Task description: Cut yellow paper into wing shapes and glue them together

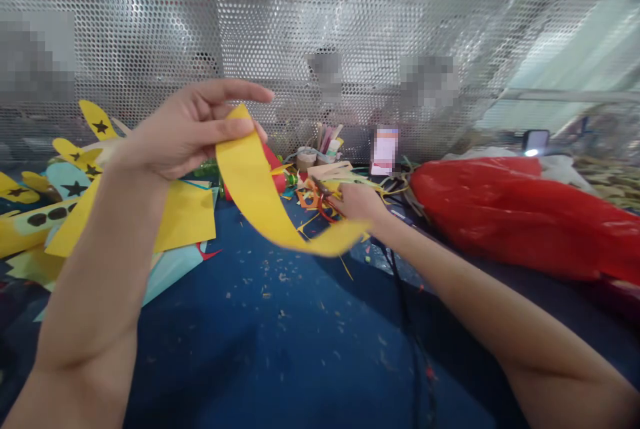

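- Yellow paper strip [253, 182] curves above the worktop [280, 362], its upper end pinched between thumb and fingers of the left grip [200, 124].
- Right grip [361, 204] is at the red-handled scissors [323, 191], toward the worktop's far edge; I cannot tell whether it clasps them.
- Red plastic bundle [500, 216] lies toward the right edge.
- Starred yellow cutouts [93, 116] crowd the far left corner.

Left hand [200, 126] pinched a bendy yellow paper strip [253, 182], right hand [360, 206] touched red-handled scissors [326, 208], shiny red plastic bag [510, 212] lay nearby, tiny scraps [267, 295] dotted the blue table [220, 342].
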`<state>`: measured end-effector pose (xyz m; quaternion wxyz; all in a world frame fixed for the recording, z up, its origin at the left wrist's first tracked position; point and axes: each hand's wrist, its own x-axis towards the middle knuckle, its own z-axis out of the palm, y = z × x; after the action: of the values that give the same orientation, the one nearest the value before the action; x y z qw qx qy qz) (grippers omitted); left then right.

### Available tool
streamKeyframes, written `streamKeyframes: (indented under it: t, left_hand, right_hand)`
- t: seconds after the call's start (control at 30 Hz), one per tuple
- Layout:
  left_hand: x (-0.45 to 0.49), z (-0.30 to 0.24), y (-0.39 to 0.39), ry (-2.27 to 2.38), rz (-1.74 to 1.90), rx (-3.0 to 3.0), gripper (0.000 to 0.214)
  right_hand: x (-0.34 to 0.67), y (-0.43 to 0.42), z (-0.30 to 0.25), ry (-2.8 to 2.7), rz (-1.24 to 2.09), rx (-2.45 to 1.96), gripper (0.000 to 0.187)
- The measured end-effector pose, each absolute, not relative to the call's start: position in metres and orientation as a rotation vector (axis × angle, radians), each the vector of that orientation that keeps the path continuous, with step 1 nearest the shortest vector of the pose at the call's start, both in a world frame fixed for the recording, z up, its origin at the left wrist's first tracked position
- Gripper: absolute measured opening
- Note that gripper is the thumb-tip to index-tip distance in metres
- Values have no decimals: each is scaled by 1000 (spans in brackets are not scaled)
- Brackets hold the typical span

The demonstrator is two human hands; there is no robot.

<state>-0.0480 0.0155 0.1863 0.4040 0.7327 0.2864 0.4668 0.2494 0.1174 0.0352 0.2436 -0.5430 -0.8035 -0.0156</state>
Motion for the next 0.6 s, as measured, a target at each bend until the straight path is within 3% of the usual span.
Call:
streamKeyframes:
  t: [0.13, 0.23, 0.33, 0.47, 0.6]
  left_hand:
    - [-18, 150, 46, 732, 899, 1811, 31]
    - [-3, 100, 77, 895, 796, 1792, 29]
    - [-5, 47, 95, 1089, 799, 1739, 27]
    - [-21, 6, 96, 1200, 1025, 1600, 25]
    - [-27, -3, 95, 1097, 1117, 1413, 28]
  right_hand:
    - [223, 91, 38, -2166, 11, -1318, 17]
    - [209, 77, 26, -2201, 350, -967, 33]
    - [203, 70, 8, -2325, 452, -738, 43]
    - [202, 69, -8, -2528, 341, -557, 23]
    - [200, 71, -12, -2511, 411, -513, 19]
